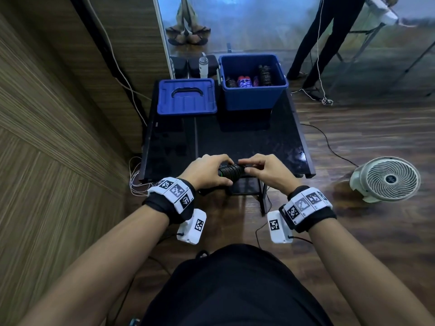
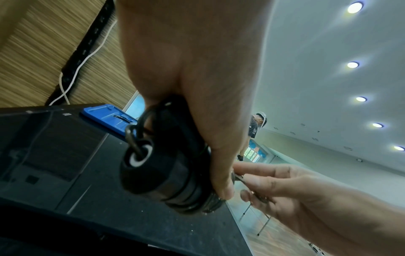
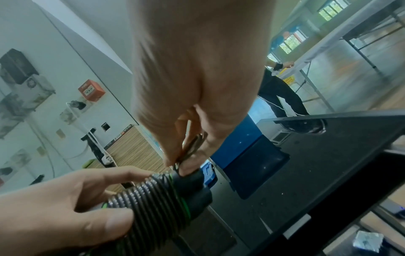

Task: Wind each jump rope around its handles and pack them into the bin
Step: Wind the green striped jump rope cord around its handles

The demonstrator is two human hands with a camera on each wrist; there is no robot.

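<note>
The left hand (image 1: 207, 171) grips the wound jump rope (image 1: 231, 171) over the table's (image 1: 247, 140) six o'clock edge; the right hand (image 1: 263, 171) pinches its loose end. Best tuck that end under a coil, keeping tension, before carrying it to the bin (image 1: 255, 95) at twelve o'clock.

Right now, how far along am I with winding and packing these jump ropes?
Done: several wound ropes already stand in the blue bin. In hand: your left hand grips the black rope bundle, nearly fully coiled, while your right hand pinches the loose end. Left: tuck that end, drop the bundle into the bin; the lid lies beside it.
</note>
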